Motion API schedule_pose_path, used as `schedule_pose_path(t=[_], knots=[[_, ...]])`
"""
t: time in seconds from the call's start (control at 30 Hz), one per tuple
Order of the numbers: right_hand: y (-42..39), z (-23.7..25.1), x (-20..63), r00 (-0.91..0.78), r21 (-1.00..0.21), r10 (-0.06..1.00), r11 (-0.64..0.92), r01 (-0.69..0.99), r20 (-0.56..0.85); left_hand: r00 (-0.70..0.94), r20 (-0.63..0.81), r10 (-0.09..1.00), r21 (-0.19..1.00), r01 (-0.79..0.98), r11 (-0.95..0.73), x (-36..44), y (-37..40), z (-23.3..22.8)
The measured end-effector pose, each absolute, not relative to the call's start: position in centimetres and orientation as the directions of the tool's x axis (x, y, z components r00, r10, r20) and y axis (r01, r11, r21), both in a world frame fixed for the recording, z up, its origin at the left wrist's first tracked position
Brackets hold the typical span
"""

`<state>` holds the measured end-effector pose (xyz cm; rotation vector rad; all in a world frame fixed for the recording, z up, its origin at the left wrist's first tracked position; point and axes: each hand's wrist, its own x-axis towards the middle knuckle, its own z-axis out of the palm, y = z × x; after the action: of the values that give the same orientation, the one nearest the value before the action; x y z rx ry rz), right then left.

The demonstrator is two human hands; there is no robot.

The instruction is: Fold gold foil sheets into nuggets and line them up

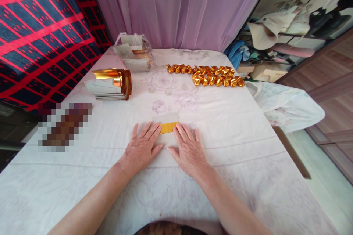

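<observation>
A partly folded sheet of foil paper (169, 127) lies flat on the table, a gold band along its near side and a pale strip beyond. My left hand (141, 147) rests palm down with its fingers spread, fingertips on the left end of the gold band. On the right end lie the fingertips of my right hand (190, 150), also flat and spread. Farther back to the right, folded gold foil pieces (217, 80) sit in two rows. A stack of gold and white foil sheets (110, 86) curls at the back left.
Behind the stack stands a clear plastic bag (135, 55) with more paper in it. A flowered cloth (234, 136) covers the table. Purple curtain (171, 11) hangs at the far edge. A white plastic bag (289, 104) and a loaded shelf (292, 36) are on the right.
</observation>
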<state>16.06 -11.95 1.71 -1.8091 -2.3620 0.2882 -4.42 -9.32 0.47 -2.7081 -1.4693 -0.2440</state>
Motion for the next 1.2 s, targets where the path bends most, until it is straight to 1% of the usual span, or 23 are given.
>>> schedule_pose_path(t=[0.33, 0.5, 0.67, 1.0, 1.2], knots=[[-11.6, 2.0, 16.3, -0.245, -0.250, 0.969, 0.236, 0.939, -0.007, 0.521, 0.172, 0.836, 0.065, 0.841, -0.538, -4.3, -9.5, 0.8], [-11.5, 1.8, 16.6, -0.214, -0.245, 0.976, 0.215, 0.945, 0.033, 0.525, 0.190, 0.830, 0.074, 0.835, -0.545, -4.3, -9.7, 1.0], [-11.6, 1.4, 16.7, -0.194, -0.250, 0.976, 0.212, 0.945, 0.096, 0.524, 0.222, 0.822, 0.114, 0.823, -0.556, -4.4, -9.8, 1.3], [-11.5, 1.3, 16.7, -0.179, -0.237, 0.978, 0.199, 0.951, 0.104, 0.545, 0.306, 0.780, 0.208, 0.762, -0.614, -4.5, -9.7, 1.8], [-11.3, 1.1, 16.8, -0.193, -0.254, 0.971, 0.224, 0.941, 0.142, 0.570, 0.340, 0.747, 0.229, 0.721, -0.654, -4.3, -9.7, 2.0]])
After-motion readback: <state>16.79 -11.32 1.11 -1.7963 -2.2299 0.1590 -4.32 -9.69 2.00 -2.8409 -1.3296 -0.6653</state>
